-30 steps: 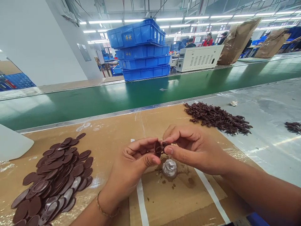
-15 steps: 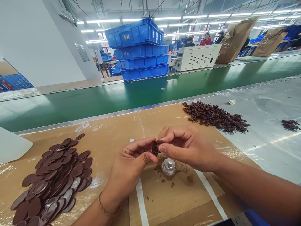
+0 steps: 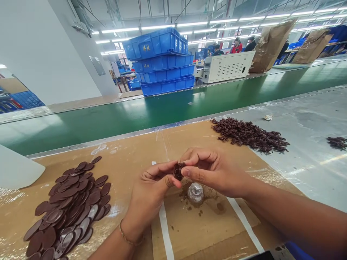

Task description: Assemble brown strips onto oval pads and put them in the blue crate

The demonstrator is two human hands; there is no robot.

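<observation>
Two hands (image 3: 151, 187) at one brown disc (image 3: 177, 174)

Left hand (image 3: 151, 187) pinching a dark brown oval disc (image 3: 177, 173); right hand (image 3: 214, 171) holding a small brown piece (image 3: 182, 164) against it; heap of oval discs (image 3: 72, 204) at left.

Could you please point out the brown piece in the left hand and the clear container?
Brown piece (image 3: 177, 174): head view, its visible face.
Clear container (image 3: 195, 193): head view, its upper middle.
</observation>
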